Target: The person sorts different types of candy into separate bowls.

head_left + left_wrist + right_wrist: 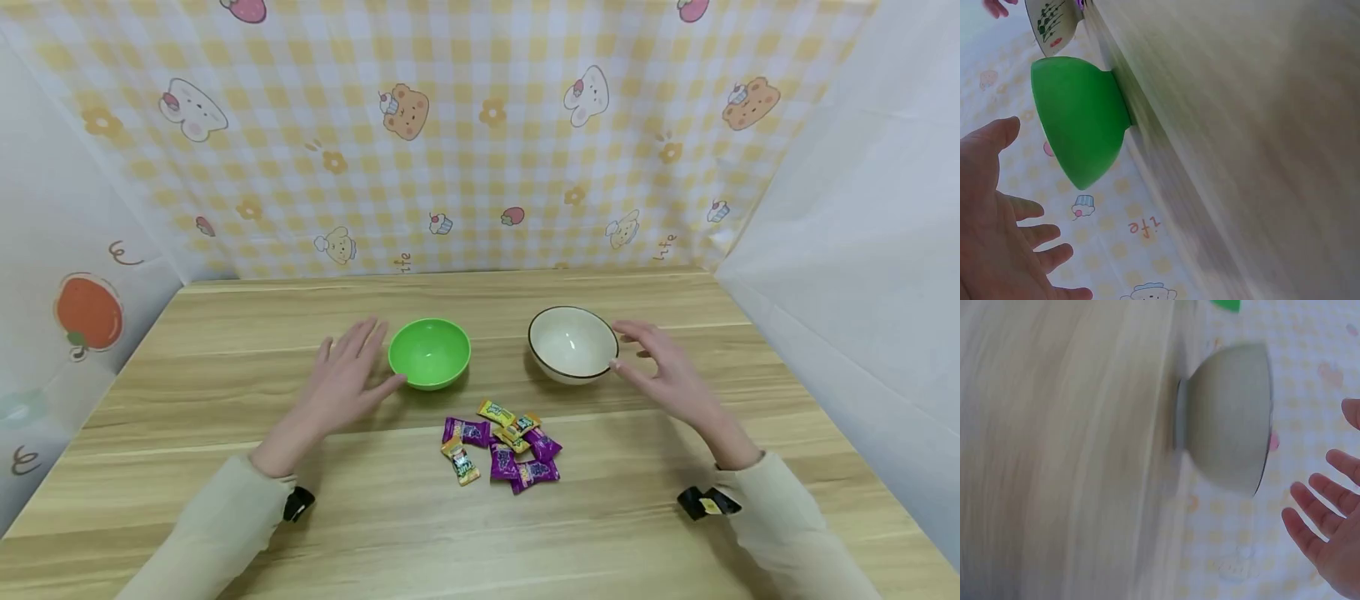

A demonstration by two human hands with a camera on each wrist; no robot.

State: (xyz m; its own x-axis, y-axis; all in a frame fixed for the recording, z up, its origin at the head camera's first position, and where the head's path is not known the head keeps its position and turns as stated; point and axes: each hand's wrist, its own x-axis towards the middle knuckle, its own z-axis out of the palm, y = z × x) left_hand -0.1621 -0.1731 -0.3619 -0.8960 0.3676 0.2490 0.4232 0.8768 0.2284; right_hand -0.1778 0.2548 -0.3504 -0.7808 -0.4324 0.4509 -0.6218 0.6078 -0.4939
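Fingers (1042,235) spread, the left hand (343,375) hangs beside a round green bowl (430,354), the right hand (673,377) beside a dark-rimmed white bowl (572,343), toward the wood-grain counter (375,533)'s back edge.

Head view: print on the candies (503,460) is too small to read, and overlapped ones are partly hidden; left sleeve (217,517) and right sleeve (787,525) run off the bottom edge. Left wrist: left edge crops the left hand (1000,234); top edge cuts the white bowl (1057,28). Right wrist: tabletop (1072,456) is blurred; green bowl (1227,304) shows only a sliver; right edge crops the right hand (1338,540).
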